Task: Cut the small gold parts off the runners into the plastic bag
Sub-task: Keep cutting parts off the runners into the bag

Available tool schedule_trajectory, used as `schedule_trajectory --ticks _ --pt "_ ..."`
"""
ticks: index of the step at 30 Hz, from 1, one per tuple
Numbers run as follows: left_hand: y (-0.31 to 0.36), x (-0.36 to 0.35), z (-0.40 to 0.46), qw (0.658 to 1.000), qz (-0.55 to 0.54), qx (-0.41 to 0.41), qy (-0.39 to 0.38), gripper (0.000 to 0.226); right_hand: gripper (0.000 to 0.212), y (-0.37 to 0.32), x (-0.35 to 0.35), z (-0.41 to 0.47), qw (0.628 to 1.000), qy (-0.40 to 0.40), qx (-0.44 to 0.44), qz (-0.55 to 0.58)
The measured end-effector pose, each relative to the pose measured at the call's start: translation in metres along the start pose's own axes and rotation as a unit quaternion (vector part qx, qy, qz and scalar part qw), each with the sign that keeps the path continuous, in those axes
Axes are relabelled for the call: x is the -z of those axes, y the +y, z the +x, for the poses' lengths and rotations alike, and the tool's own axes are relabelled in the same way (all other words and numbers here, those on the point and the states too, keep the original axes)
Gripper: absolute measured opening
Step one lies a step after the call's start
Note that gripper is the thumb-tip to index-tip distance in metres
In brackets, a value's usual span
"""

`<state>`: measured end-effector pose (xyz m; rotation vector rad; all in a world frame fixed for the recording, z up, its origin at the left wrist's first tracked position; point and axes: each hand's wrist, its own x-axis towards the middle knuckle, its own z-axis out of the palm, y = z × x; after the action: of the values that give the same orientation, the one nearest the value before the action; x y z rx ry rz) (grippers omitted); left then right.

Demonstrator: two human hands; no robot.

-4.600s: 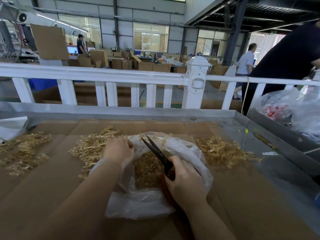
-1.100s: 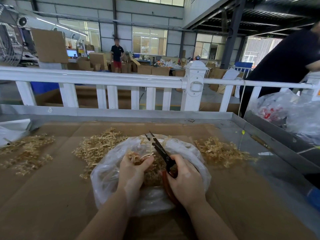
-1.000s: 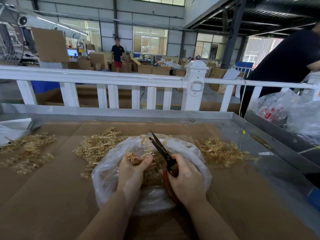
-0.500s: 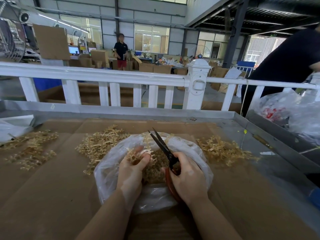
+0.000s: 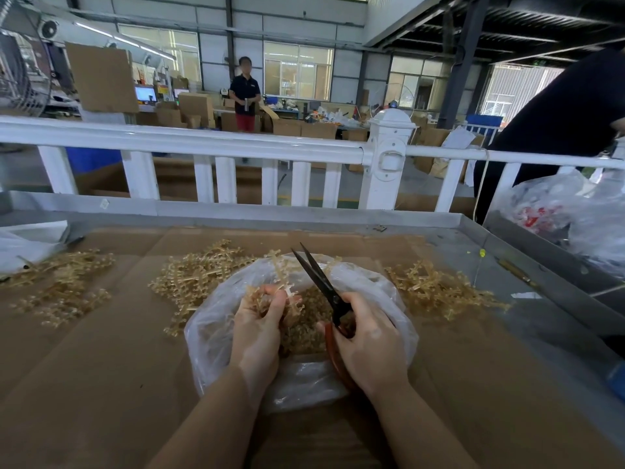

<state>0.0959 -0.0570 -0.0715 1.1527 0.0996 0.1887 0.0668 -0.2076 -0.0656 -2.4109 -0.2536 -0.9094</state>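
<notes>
A clear plastic bag (image 5: 216,319) lies open on the cardboard in front of me, with a heap of small gold parts (image 5: 306,330) inside. My left hand (image 5: 258,328) holds a gold runner (image 5: 282,282) over the bag's mouth. My right hand (image 5: 370,340) grips red-handled scissors (image 5: 319,282), whose dark blades point up and away, slightly apart, just right of the runner. Loose runners lie in a pile (image 5: 199,279) left of the bag and a second pile (image 5: 436,289) right of it.
A third runner pile (image 5: 61,286) lies at far left beside a white bag (image 5: 20,248). The metal tray rim (image 5: 236,211) and a white railing (image 5: 203,140) close the far side. Filled plastic bags (image 5: 575,214) sit at right, where a person in dark clothing stands.
My left hand left the runner pile and came over the bag holding a runner. Over the last second the scissor blades have stayed beside the runner, narrowing slightly.
</notes>
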Motion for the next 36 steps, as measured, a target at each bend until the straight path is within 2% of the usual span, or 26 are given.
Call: schedule_trajectory --ticks 5,9,13,17,24,30,36 --pt "0.000 -0.001 -0.001 0.999 0.044 -0.027 0.015 0.013 0.039 0.001 0.002 0.000 1.000 0.000 -0.001 0.011" --pt "0.002 -0.003 -0.002 0.999 0.039 -0.032 0.010 0.009 0.031 -0.006 0.007 0.009 1.000 0.014 0.000 0.022" --pt "0.006 -0.005 -0.007 0.995 0.081 -0.064 -0.004 0.007 0.024 -0.020 0.012 0.027 0.991 -0.055 -0.063 0.108" --pt "0.012 -0.005 -0.011 0.990 0.122 -0.075 -0.002 0.005 0.027 -0.031 0.009 0.039 0.960 -0.120 -0.122 0.223" --pt "0.013 -0.003 -0.012 0.994 0.091 -0.040 -0.049 0.011 0.026 -0.033 0.006 0.042 0.939 -0.147 -0.157 0.267" --pt "0.016 -0.001 -0.008 0.989 -0.067 0.063 -0.112 0.043 0.034 -0.032 0.010 0.043 0.924 -0.125 -0.173 0.317" --pt "0.018 0.002 -0.005 0.982 -0.037 0.086 -0.166 0.034 0.028 -0.035 0.013 0.045 0.924 -0.133 -0.171 0.315"
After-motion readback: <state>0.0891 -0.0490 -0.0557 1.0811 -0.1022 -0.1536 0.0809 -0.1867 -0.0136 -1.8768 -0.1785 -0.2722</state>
